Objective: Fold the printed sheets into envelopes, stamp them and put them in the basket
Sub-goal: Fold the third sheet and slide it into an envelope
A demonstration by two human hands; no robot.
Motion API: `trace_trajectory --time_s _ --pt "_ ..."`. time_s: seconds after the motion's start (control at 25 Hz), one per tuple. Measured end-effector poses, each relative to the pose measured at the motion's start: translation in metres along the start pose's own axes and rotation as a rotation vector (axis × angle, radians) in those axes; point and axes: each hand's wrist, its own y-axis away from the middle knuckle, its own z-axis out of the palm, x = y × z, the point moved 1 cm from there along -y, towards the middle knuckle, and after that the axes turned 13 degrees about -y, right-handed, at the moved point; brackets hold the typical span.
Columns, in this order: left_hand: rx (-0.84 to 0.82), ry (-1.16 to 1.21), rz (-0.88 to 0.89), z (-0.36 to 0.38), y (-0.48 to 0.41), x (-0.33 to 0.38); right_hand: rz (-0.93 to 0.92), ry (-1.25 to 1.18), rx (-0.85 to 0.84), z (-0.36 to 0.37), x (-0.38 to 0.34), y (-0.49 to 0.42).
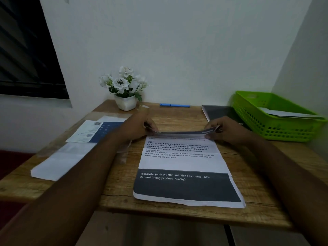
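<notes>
Two hands work one sheet (184,167) at the table's (117,203) middle. Landmark: the sheet.

Left of it: paper stack (65,157), near but apart. Left hand (138,129) pinches the sheet's far left corner, thumb and fingers closed on the paper. Right hand (225,129) pinches the far right corner likewise. Between them the far edge is lifted and curled toward the person; the rest lies flat.

Sheet's long axis runs away from the person; the coming crease would run crosswise, left to right. Both hands equally near. Judgement: fold in progress, stamping not begun.

Right of the sheet, beyond the right hand: green basket (276,119), well apart, already holding paper.
</notes>
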Motion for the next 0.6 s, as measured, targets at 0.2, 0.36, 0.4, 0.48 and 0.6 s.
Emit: trace_trajectory --time_s 0.2,0.36,0.4,0.48,0.6 --pt "-0.127 0.022 0.073 -0.006 0.001 -0.005 -0.023 0.055 -0.13 -0.002 -0.002 0.0" --pt "-0.145 0.068 0.016 -0.008 0.002 0.003 -0.008 0.047 -0.201 -0.004 -0.003 0.001" --pt "-0.156 0.064 0.006 -0.008 0.002 0.005 0.01 0.009 -0.199 -0.005 -0.003 0.001" --pt "-0.184 0.06 -0.029 -0.009 0.004 0.009 0.034 -0.031 -0.186 -0.004 -0.006 0.001" --pt "-0.21 -0.028 -0.06 -0.008 0.005 0.011 0.103 0.046 -0.177 0.0 -0.013 0.002"
